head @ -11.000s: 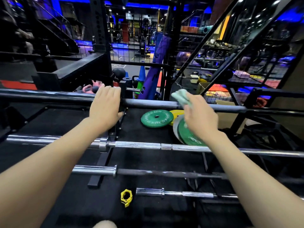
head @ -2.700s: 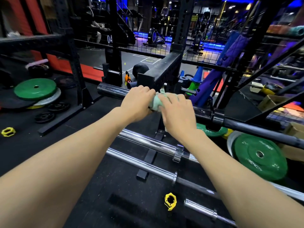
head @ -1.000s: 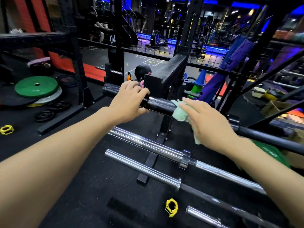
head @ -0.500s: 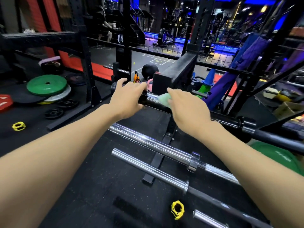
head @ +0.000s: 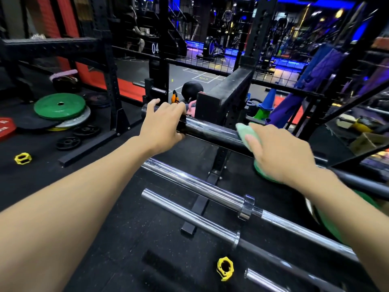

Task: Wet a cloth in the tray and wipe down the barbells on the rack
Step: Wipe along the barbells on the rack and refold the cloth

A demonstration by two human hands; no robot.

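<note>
Black rubber gym floor (head: pixel 126 218); left hand (head: pixel 162 125) grips barbell (head: pixel 210 131), right hand (head: pixel 277 152) clutches cloth (head: pixel 244 133).

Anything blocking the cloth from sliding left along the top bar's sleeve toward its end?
Only the left hand, which grips the dark barbell sleeve near its end. Between it and the green cloth under the right hand, the sleeve looks bare.

The right hand (head: pixel 280 152) has slid the cloth (head: pixel 244 134) along the top barbell (head: pixel 212 131), farther from the left hand (head: pixel 162 125).
</note>
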